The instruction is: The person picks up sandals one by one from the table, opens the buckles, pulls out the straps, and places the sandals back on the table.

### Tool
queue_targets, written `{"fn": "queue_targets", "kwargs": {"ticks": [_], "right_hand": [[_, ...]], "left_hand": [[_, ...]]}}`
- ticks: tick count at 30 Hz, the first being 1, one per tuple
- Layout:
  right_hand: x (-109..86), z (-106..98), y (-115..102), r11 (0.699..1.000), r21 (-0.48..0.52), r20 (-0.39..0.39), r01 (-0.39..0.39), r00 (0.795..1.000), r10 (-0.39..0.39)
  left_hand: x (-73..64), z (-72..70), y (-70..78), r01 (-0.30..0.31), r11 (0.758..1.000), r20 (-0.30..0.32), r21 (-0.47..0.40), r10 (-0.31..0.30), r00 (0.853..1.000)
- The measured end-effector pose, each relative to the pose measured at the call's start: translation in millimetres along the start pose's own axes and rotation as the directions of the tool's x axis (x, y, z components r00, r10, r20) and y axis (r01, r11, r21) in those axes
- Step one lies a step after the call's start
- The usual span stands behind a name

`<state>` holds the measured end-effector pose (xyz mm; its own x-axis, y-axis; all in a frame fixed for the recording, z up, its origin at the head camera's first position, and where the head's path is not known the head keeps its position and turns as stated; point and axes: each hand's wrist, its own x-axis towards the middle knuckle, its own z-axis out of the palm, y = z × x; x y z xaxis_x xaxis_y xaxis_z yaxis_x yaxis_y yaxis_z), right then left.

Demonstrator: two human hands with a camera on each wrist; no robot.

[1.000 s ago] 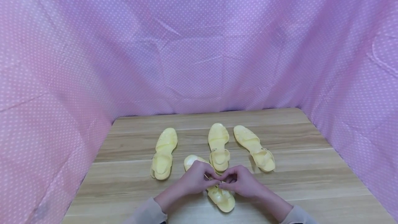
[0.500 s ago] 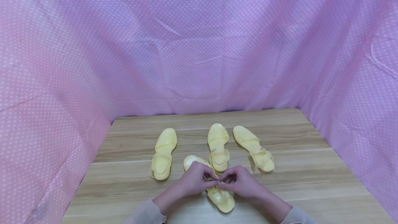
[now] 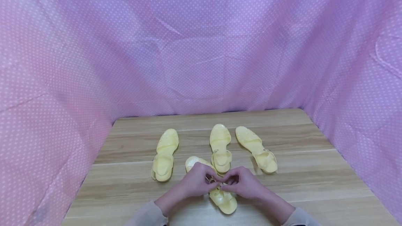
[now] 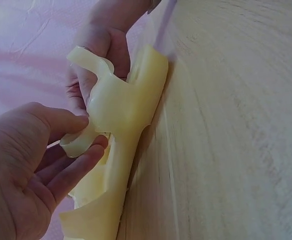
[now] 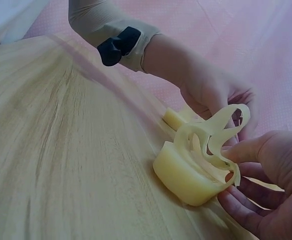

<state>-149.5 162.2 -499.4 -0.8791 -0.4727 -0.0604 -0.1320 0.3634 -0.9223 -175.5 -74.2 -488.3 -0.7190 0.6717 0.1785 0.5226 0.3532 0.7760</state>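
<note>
A pale yellow jelly sandal [image 3: 228, 205] lies at a slant on the table, its heel toward the near edge and its toe pointing far left. Over its middle, my left hand [image 3: 201, 180] and right hand [image 3: 246, 184] meet fingertip to fingertip. The left wrist view shows my left thumb and fingers pinching a bent strap [image 4: 78, 142] of the sandal. From the right wrist, my right thumb and fingers pinch the ankle strap [image 5: 231, 172] near the heel, while a looped strap end [image 5: 235, 114] stands up above. The hands cover the sandal's middle in the head view.
Three more yellow sandals lie farther back: a left one [image 3: 165, 156], a middle one [image 3: 221, 145] whose heel sits close to the handled sandal, and a right one [image 3: 257, 149]. Pink dotted cloth [image 3: 201, 62] hangs around the wooden table [image 3: 314, 184].
</note>
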Motion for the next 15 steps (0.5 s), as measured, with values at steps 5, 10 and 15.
{"fn": "queue_targets", "kwargs": {"ticks": [5,10,15], "right_hand": [[0.0,0.1,0.2,1.000,-0.019,0.006,-0.024,1.000,0.024],[0.0,1.0,1.4,0.999,-0.034,0.000,-0.026,1.000,0.026],[0.2,1.8,1.4,0.999,-0.040,-0.003,-0.019,1.000,0.019]], "left_hand": [[-1.1,-0.7,-0.5,0.010,1.000,0.020,0.015,-0.011,1.000],[-3.7,-0.6,-2.2,0.036,0.999,0.020,0.016,-0.037,0.999],[-2.8,0.2,-2.0,0.018,1.000,0.011,0.013,-0.018,1.000]]}}
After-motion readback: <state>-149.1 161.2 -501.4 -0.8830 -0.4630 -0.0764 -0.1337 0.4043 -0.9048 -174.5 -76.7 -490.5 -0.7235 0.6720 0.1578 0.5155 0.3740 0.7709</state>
